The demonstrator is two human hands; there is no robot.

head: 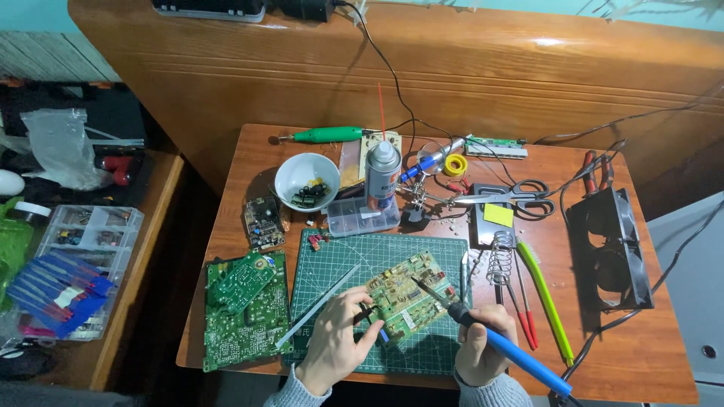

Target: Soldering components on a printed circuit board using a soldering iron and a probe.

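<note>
— What are the hands doing, seen from the head camera?

— The right hand [479, 350] is wrapped around a blue soldering iron [490, 335], tip on the circuit board [407, 296]. The left hand [339, 343] pinches a small dark tool [369, 315] at the board's edge.

— And the board?

— Tilted on the green cutting mat [339, 260], on the table [633, 339].

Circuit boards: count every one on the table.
5 at least: one on the cutting mat, two stacked at its left, a small dark one by the bowl, a narrow strip at the far edge. Clutter may hide others.
</note>
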